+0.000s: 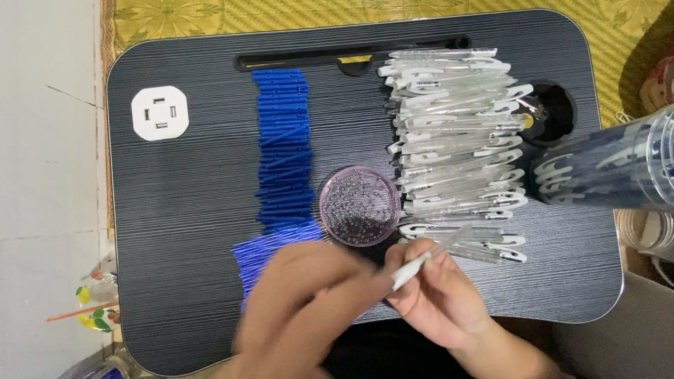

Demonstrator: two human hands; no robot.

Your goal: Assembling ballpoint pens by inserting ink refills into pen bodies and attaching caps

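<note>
My right hand (439, 295) grips a clear pen barrel (432, 258) with a white tip, held tilted just above the near edge of the dark lap tray (182, 203). My left hand (302, 312) is blurred by motion, close to the barrel's white end; whether it holds anything cannot be told. Just beyond my hands sits a round pink dish (360, 205) of small clear beads. A column of blue refills (284, 147) lies left of the dish. To the dish's right is a pile of clear pen barrels with white clips (456, 140).
A white socket block (160, 112) is set into the tray's far left. A clear container of assembled pens (607, 165) lies at the right edge beside a round cup hole (554, 112). Yellow patterned cloth (210, 14) lies beyond the tray, pale floor tiles (42, 175) to the left.
</note>
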